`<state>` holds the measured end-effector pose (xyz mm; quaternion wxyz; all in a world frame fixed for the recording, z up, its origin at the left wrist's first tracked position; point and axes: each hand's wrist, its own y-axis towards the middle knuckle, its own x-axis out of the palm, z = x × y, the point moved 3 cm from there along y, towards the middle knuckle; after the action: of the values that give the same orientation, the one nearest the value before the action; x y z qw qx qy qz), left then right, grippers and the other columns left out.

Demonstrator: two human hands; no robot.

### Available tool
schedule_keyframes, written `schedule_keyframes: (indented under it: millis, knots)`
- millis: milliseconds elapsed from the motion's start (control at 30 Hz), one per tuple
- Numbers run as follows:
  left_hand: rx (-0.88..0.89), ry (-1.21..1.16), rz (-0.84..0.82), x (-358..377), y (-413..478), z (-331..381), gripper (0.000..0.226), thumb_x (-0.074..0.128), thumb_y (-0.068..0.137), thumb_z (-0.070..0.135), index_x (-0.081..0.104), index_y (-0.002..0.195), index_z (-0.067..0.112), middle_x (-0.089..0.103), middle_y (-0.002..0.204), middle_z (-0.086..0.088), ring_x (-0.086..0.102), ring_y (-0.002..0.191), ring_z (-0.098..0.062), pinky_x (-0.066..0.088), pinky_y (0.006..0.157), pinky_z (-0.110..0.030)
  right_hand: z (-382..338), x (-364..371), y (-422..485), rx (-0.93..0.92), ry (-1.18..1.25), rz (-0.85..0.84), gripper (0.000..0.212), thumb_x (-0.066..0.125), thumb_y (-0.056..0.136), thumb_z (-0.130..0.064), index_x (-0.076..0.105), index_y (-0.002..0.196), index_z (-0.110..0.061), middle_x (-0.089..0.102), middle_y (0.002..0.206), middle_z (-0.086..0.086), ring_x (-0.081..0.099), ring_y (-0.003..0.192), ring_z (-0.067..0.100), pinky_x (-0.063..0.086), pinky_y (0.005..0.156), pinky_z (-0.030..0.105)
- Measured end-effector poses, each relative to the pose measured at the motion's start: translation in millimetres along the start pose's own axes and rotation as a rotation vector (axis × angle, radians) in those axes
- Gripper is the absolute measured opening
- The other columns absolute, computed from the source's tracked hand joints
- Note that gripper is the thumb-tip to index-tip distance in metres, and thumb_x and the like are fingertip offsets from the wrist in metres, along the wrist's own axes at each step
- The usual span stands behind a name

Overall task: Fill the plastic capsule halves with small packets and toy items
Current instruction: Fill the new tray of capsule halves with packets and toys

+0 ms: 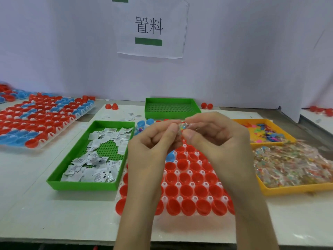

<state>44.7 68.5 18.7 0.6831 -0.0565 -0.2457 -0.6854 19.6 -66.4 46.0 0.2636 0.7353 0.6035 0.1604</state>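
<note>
My left hand (155, 141) and my right hand (214, 134) meet above the white holder tray (162, 226) of red capsule halves (187, 191). Between their fingertips both hands pinch a small clear packet of colourful bits (182, 127). The halves nearest me stand open and look empty. One blue half (170, 156) shows under my left hand. My hands and forearms hide much of the tray's left and right sides.
A green tray of white paper packets (93, 159) lies left. An empty green tray (171, 107) sits behind. Yellow trays at right hold clear toy packets (292, 165) and small coloured toys (266, 134). Another rack of red and blue halves (36, 120) lies far left. A wall with a paper sign stands close behind.
</note>
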Motion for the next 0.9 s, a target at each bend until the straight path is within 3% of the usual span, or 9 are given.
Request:
schedule_keyframes:
  millis: [133, 267, 367, 433, 567, 667, 733, 867, 900]
  knots:
    - [-0.077, -0.009, -0.114, -1.8, -3.6, -7.7, 0.023, 0.068, 0.082, 0.027, 0.08, 0.097, 0.014, 0.078, 0.094, -0.007, 0.075, 0.089, -0.017, 0.056, 0.075, -0.02, 7.5, -4.5, -0.6, 0.024, -0.127, 0.062, 0.022, 0.081, 0.079, -0.008, 0.074, 0.093, -0.024, 0.073, 0.081, -0.005, 0.073, 0.079, 0.011, 0.057, 0.073, 0.021]
    - [-0.05, 0.052, -0.096, -3.7, -4.1, -10.1, 0.017, 0.074, 0.079, 0.015, 0.079, 0.095, 0.018, 0.079, 0.089, -0.007, 0.076, 0.084, -0.016, 0.056, 0.07, -0.018, 12.7, -5.5, -2.3, 0.034, -0.152, 0.027, 0.02, 0.081, 0.082, -0.016, 0.074, 0.094, -0.03, 0.065, 0.075, -0.005, 0.068, 0.07, 0.012, 0.055, 0.066, 0.021]
    - [-0.015, 0.097, -0.053, -4.5, -5.1, -11.4, 0.016, 0.072, 0.084, 0.003, 0.078, 0.094, 0.014, 0.078, 0.082, -0.006, 0.076, 0.077, -0.015, 0.055, 0.069, -0.016, 21.5, -13.5, 3.7, 0.089, 0.038, -0.03, 0.01, 0.072, 0.087, -0.027, 0.074, 0.096, -0.024, 0.062, 0.074, -0.001, 0.06, 0.065, 0.016, 0.053, 0.069, 0.023]
    - [-0.008, 0.1, -0.055, -4.2, -6.9, -11.2, 0.016, 0.071, 0.086, 0.002, 0.077, 0.095, 0.014, 0.078, 0.082, -0.007, 0.076, 0.078, -0.017, 0.056, 0.07, -0.017, 37.1, -31.0, 18.5, 0.146, 0.084, 0.037, 0.01, 0.067, 0.091, -0.023, 0.075, 0.098, -0.019, 0.064, 0.076, 0.001, 0.059, 0.065, 0.012, 0.055, 0.072, 0.023]
    - [0.029, 0.14, -0.045, -4.2, -7.2, -8.4, 0.022, 0.069, 0.088, 0.004, 0.077, 0.098, 0.022, 0.076, 0.077, -0.003, 0.076, 0.076, -0.016, 0.056, 0.072, -0.017, 87.6, -85.2, 68.5, 0.312, -0.303, 0.281, 0.017, 0.062, 0.096, -0.015, 0.074, 0.089, -0.025, 0.071, 0.082, -0.004, 0.063, 0.069, 0.007, 0.053, 0.064, 0.018]
    - [0.08, 0.183, -0.041, -3.4, -6.2, -6.6, 0.028, 0.067, 0.09, 0.002, 0.075, 0.103, 0.026, 0.075, 0.076, -0.004, 0.075, 0.074, -0.015, 0.056, 0.073, -0.018, 134.2, -117.3, 96.3, 0.523, -0.711, 0.084, 0.009, 0.064, 0.095, -0.018, 0.073, 0.098, -0.018, 0.072, 0.101, 0.005, 0.062, 0.083, 0.016, 0.049, 0.073, 0.03]
    - [0.104, 0.211, -0.046, -3.3, -5.2, -5.9, 0.028, 0.067, 0.091, 0.001, 0.077, 0.101, 0.025, 0.074, 0.075, -0.002, 0.075, 0.073, -0.016, 0.057, 0.074, -0.02, 159.6, -129.1, 101.7, 0.637, -0.952, -0.114, 0.018, 0.069, 0.092, -0.021, 0.073, 0.106, -0.011, 0.066, 0.101, 0.003, 0.059, 0.088, 0.017, 0.047, 0.075, 0.031]
    - [0.099, 0.237, -0.051, -5.4, -4.5, -7.7, 0.022, 0.067, 0.091, 0.003, 0.077, 0.099, 0.022, 0.076, 0.078, 0.0, 0.075, 0.075, -0.013, 0.058, 0.074, -0.02, 173.2, -131.1, 100.1, 0.642, -1.083, -0.222, 0.005, 0.075, 0.088, -0.019, 0.073, 0.083, -0.017, 0.064, 0.088, -0.001, 0.053, 0.072, 0.005, 0.039, 0.056, 0.021]
    - [0.09, 0.236, -0.052, -6.0, -4.6, -7.9, 0.022, 0.067, 0.092, 0.004, 0.077, 0.099, 0.022, 0.076, 0.079, 0.0, 0.075, 0.075, -0.013, 0.058, 0.074, -0.02, 175.6, -131.8, 99.3, 0.631, -1.081, -0.212, 0.013, 0.075, 0.087, -0.017, 0.07, 0.076, -0.02, 0.064, 0.084, -0.004, 0.054, 0.072, 0.004, 0.039, 0.054, 0.021]
